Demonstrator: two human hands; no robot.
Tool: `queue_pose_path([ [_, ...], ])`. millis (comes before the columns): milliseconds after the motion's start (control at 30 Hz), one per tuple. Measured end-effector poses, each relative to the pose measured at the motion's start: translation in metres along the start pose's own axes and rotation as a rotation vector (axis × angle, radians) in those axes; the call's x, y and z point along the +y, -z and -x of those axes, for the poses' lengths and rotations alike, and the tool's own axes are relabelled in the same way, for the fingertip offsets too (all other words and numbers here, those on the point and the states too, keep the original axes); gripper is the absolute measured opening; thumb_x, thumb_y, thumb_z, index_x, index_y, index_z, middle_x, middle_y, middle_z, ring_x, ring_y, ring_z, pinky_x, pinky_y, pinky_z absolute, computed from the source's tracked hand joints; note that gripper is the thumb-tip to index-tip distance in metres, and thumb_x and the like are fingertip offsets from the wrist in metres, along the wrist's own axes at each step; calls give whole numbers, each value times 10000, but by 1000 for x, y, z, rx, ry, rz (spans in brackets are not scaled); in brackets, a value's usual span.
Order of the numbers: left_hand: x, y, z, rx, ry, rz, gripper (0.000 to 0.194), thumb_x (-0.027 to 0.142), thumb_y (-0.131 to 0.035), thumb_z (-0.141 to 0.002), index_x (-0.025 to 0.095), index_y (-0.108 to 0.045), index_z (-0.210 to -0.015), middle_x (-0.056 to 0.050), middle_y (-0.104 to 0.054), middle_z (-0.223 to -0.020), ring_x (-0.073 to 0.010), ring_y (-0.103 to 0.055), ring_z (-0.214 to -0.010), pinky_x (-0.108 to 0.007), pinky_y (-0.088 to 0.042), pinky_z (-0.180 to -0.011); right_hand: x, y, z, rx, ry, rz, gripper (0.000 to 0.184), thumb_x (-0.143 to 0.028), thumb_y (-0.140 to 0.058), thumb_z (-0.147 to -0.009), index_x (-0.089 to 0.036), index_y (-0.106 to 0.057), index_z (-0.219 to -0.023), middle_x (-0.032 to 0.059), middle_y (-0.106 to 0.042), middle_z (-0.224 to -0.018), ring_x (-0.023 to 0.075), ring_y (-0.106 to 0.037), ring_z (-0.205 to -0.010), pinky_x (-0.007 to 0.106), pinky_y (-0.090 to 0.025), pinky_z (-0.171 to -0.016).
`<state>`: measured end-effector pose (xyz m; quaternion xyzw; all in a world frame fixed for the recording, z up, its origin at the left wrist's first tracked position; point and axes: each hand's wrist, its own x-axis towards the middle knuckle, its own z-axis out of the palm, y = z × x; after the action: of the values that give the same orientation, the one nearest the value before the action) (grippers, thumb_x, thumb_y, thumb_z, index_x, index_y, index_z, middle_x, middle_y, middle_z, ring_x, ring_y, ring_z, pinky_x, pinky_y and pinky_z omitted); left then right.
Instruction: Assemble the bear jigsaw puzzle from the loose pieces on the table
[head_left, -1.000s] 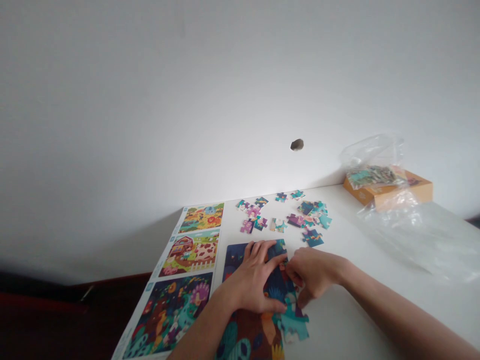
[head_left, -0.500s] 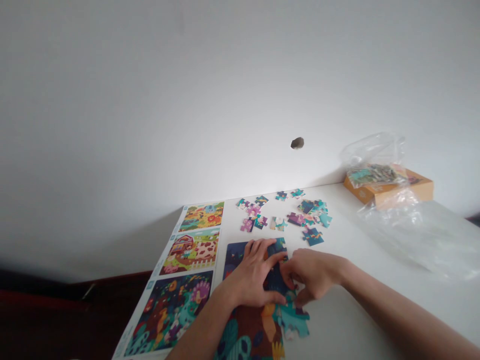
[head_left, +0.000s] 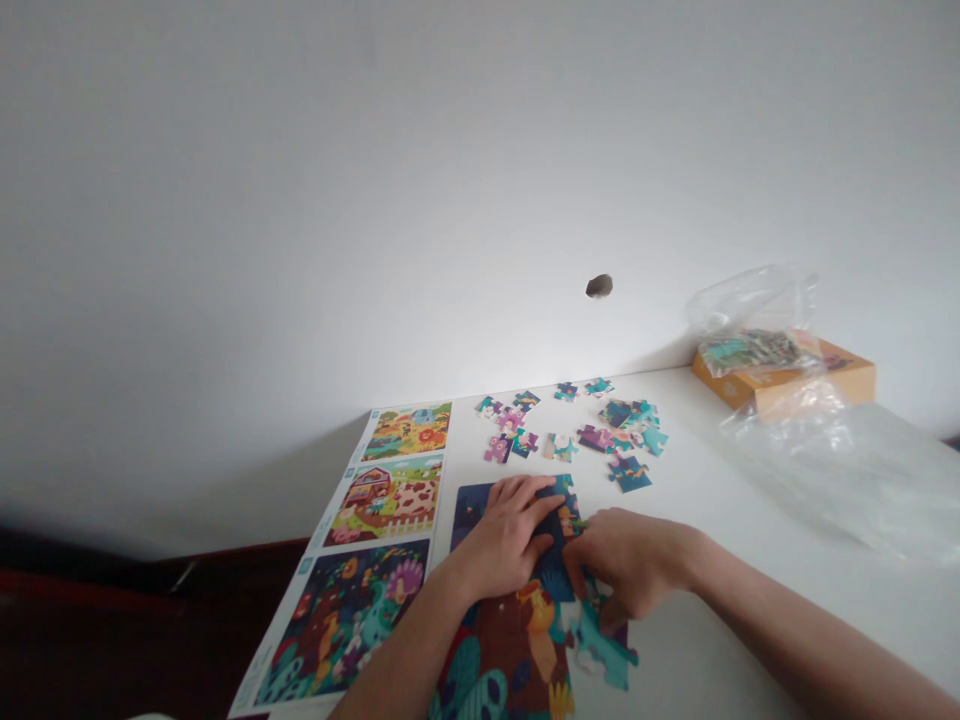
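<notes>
A partly joined jigsaw puzzle (head_left: 499,640) in dark blue, brown and teal lies on the table. My left hand (head_left: 510,545) rests flat over its upper part, fingers stretched out and the thumb drawn in. At the puzzle's right edge, my right hand (head_left: 626,560) is closed, thumb and fingertips down on a puzzle piece (head_left: 600,590) that they largely cover. Just below it, joined teal pieces (head_left: 604,655) stick out to the right, slightly apart from the brown part. Loose puzzle pieces (head_left: 630,472) lie beyond my hands.
On the left is a printed picture sheet (head_left: 341,555) with three scenes. An orange box (head_left: 851,375) stands at the back right, a clear plastic bag (head_left: 750,300) with pieces on top. More clear plastic (head_left: 847,480) spreads beside it. Behind, the white wall (head_left: 480,200) has a hole (head_left: 599,286).
The teal pieces have shifted right and towards me, leaving a gap beside the brown part. My left thumb has pulled in, and my right hand has moved slightly towards me.
</notes>
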<state>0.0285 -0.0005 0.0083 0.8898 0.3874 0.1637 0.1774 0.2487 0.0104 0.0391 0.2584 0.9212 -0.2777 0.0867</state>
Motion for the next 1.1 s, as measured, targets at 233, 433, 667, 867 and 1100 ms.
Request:
queue_pose_path([
  [233,-2,-1,1,4,-9,-31,428,243,-567,-930,292,-521,-1353,-66,-484,-1410,-281,-421,-1294,-492,-333,-1108,-1,-4,1,5,23,5,401,-429,-746,-593,-278,-717,-963,-27,-664,-704,171,-582,-619,243,-294,-525],
  [433,-2,0,1,1,-10,-49,418,246,-564,-933,290,-528,-1348,-67,-486,-1413,-277,-432,-1284,-490,-329,-1109,-7,-10,-1,-25,113,-80,403,-374,-737,-597,-298,-716,-992,-49,-635,-670,148,-556,-606,225,-332,-531],
  [667,1,1,0,-2,7,-50,431,226,-576,-921,293,-528,-1344,-58,-489,-1410,-270,-422,-1295,-483,-336,-1107,-5,-10,5,-145,87,-141,327,-250,-723,-559,-273,-723,-884,-71,-601,-650,120,-557,-582,200,-349,-516],
  [867,2,2,1,2,15,-53,467,198,-586,-890,294,-533,-1344,-51,-487,-1409,-271,-419,-1296,-478,-321,-1124,27,-2,14,-300,-201,-230,325,-204,-700,-554,-249,-695,-875,-86,-558,-583,102,-494,-464,196,-337,-463],
  [1100,3,3,0,-8,12,-38,494,204,-582,-880,301,-520,-1360,-48,-486,-1409,-269,-423,-1290,-476,-326,-1116,86,15,31,117,-448,-145,247,-174,-698,-603,-214,-681,-845,-33,-655,-743,130,-578,-649,196,-338,-533],
])
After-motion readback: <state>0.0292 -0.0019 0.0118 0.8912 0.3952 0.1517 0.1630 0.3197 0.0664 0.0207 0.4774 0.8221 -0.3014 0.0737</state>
